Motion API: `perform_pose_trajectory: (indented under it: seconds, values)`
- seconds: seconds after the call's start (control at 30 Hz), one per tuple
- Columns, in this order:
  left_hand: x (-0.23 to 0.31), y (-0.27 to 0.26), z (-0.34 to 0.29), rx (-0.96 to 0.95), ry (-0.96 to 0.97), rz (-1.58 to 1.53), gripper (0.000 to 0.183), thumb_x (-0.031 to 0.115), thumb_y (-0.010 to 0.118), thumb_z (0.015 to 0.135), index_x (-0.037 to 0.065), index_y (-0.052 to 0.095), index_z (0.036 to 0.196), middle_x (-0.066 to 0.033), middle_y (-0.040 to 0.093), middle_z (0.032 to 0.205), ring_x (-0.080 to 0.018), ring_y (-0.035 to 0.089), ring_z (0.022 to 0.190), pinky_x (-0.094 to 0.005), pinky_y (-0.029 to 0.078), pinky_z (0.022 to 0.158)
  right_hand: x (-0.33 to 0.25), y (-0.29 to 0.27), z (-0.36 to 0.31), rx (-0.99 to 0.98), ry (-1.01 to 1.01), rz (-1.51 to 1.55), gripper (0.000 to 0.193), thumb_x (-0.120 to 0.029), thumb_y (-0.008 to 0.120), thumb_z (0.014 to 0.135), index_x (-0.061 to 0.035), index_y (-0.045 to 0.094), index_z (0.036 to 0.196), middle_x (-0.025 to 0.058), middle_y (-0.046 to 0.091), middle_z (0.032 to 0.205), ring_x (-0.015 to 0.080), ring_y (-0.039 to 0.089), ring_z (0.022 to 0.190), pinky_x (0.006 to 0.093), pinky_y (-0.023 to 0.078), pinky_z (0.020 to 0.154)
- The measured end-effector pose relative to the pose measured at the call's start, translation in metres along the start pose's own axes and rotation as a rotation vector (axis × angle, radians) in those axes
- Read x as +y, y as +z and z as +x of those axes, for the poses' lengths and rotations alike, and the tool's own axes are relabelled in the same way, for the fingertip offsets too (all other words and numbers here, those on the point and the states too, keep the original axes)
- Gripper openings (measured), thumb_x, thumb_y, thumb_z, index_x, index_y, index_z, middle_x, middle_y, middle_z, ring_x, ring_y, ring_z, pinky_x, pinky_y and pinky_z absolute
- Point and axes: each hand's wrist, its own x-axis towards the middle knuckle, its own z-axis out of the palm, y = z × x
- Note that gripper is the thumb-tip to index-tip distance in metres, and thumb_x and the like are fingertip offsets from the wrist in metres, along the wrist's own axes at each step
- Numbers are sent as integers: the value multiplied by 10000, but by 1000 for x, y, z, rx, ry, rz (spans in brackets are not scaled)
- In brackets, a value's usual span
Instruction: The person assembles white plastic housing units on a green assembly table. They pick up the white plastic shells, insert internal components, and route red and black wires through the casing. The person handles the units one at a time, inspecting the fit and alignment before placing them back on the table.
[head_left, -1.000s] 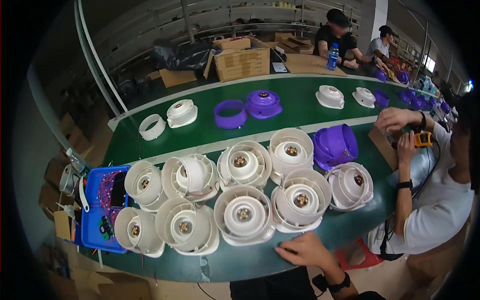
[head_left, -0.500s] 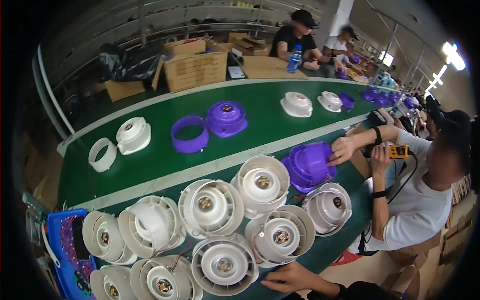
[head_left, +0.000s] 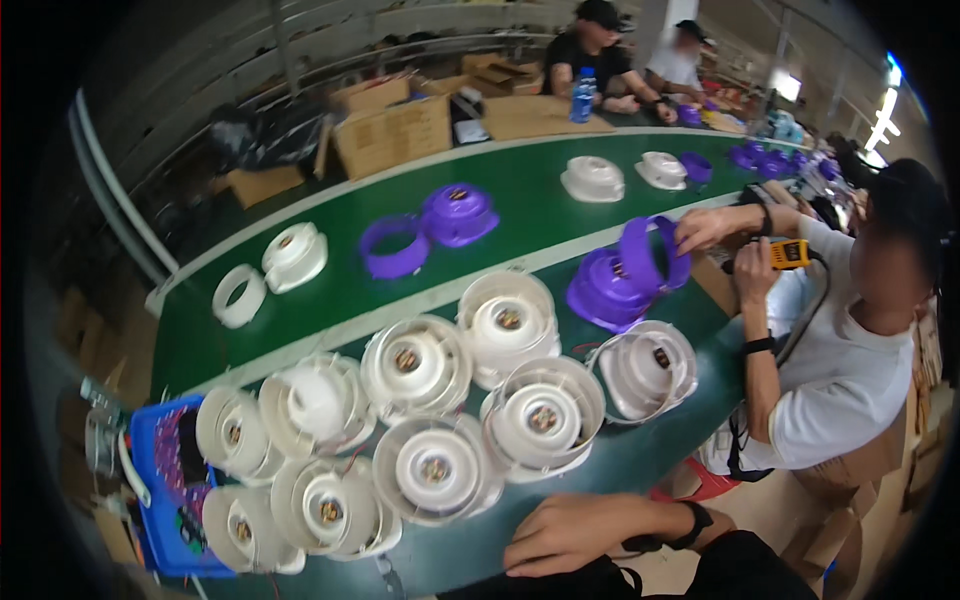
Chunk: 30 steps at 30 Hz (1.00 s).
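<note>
My right hand [head_left: 570, 530] rests by the near edge of the green bench, back of the hand up, a black band at its wrist. Its fingers are loosely folded together, and nothing shows in them. My left hand is out of view. Closest to the right hand are two white round plastic fan housings [head_left: 437, 468] [head_left: 545, 418], each with an outer ring and a copper-coloured motor centre. Several more stand grouped on the bench, one with a loose white ring [head_left: 315, 403] leaning in it.
At the right, a co-worker's hand [head_left: 705, 230] holds a purple ring [head_left: 640, 258] against a purple housing [head_left: 605, 290]; the other hand holds a yellow corded device [head_left: 790, 254]. A blue tray [head_left: 150, 460] stands left. White and purple parts lie on the green strip [head_left: 340, 290] beyond.
My view has shifted, and my right hand shows larger, with its fingers now folded more. The co-worker's purple ring has been tilted up from the housing.
</note>
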Motion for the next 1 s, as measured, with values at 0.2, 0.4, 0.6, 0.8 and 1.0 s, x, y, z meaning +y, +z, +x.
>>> perform_pose_trajectory:
  seconds: [0.2,0.4,0.6,0.8,1.0]
  values:
    - [194,-139,-166,115,561,181,227,178,611,955,-7,654,1078,-181,654,954,-390,656,883,-448,548,791,-81,-77,59,71,-444,-119,145,-106,776,878,14,726,942,62,621,749,183,616,610,305,447,496]
    - [271,-232,-171,653,826,550,165,185,799,848,78,675,826,-55,630,749,-253,630,643,-371,486,545,-107,-127,90,188,-653,-283,211,-157,802,845,-4,717,728,92,693,698,192,662,562,246,482,486]
    - [310,-276,-150,1037,1135,357,178,81,826,764,11,731,897,-97,701,813,-259,684,692,-329,500,555,-104,-116,114,329,-562,-161,136,-100,733,839,18,703,899,162,710,747,232,687,601,287,528,537]
    - [283,-298,-145,923,847,316,419,38,801,755,3,708,1162,-156,735,958,-288,730,864,-342,563,741,-78,-117,135,282,-277,-315,270,-115,749,790,60,710,992,190,726,863,299,718,713,349,554,621]
    - [272,-314,-119,977,548,399,398,50,807,753,-12,642,1109,-195,709,961,-346,713,921,-396,559,790,-67,-112,140,0,29,-316,396,-118,724,861,36,665,1221,196,727,989,360,716,774,401,567,723]
